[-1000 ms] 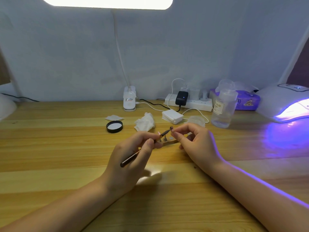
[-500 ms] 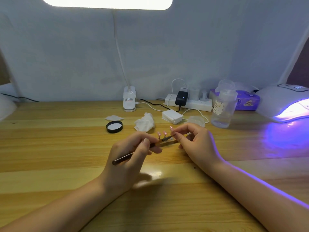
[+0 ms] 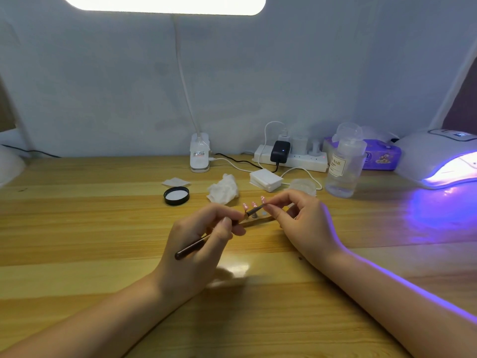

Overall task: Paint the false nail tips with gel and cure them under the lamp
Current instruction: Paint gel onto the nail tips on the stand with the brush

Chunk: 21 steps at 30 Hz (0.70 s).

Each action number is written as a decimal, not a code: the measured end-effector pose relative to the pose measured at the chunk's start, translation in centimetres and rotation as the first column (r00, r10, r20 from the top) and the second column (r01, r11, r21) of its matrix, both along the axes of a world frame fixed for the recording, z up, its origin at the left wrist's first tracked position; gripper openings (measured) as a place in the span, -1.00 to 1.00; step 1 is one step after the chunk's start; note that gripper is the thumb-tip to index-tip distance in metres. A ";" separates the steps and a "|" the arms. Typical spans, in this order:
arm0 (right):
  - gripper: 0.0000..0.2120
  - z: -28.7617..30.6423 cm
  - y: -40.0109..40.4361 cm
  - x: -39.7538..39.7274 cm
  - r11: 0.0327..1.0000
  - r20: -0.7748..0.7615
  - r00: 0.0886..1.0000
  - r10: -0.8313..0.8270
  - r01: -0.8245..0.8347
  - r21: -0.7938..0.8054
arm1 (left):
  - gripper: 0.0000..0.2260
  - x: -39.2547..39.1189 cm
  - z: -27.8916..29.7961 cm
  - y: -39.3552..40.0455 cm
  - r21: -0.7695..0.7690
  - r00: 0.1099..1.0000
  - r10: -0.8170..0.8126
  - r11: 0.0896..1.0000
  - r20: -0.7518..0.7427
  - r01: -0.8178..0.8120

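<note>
— Since a moment ago, what has shifted in the head view?
— Left hand [image 3: 196, 244] has slid the brush [image 3: 216, 232] back a little, so the bristle end now sits by the three pink nail tips [image 3: 254, 204] instead of up at the right-hand one; the tips show pink where a second ago they looked dark.
— How do the hands lie?
— Left hand pinches the brush near its front, handle slanting down-left. Right hand [image 3: 303, 222] pinches the end of the small holder strip [image 3: 258, 220] that carries the tips, just above the counter [image 3: 103, 228].
— And around them?
— Curing lamp [image 3: 438, 161] glows violet at far right. Behind the hands lie a black lid [image 3: 176, 195], a crumpled wipe [image 3: 224, 189], a pad stack [image 3: 265, 180] and a clear pump bottle [image 3: 344, 164].
</note>
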State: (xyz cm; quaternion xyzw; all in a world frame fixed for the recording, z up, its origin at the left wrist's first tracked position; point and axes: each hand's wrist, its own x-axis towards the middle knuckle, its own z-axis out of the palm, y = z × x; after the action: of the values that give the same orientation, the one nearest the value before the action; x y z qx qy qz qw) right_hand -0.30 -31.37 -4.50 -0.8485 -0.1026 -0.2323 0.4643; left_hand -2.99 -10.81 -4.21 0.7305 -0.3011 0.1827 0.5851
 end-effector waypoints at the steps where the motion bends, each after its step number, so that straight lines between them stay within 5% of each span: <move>1: -0.94 0.0 0.0 0.0 1.000 0.001 1.000 0.001 -0.001 -0.004 | -0.76 0.0 0.0 -0.1 0.007 1.000 0.011 1.000 0.008 -0.011; 9: -0.95 0.1 0.1 -0.1 0.999 0.027 0.999 -0.017 0.019 -0.051 | -0.79 -0.1 0.2 0.1 0.040 0.999 -0.014 0.999 -0.036 0.015; 21: -0.94 0.1 0.1 -0.2 0.987 -0.056 0.998 0.014 -0.005 0.159 | -0.77 -0.1 0.3 -0.5 -0.056 0.998 0.051 0.997 -0.045 -0.053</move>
State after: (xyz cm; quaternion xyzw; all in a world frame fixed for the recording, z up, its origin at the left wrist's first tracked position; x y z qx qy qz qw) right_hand -0.45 -31.23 -4.36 -0.8145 -0.0746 -0.2131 0.5344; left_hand -3.04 -11.35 -3.93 0.7248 -0.2637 0.1905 0.6073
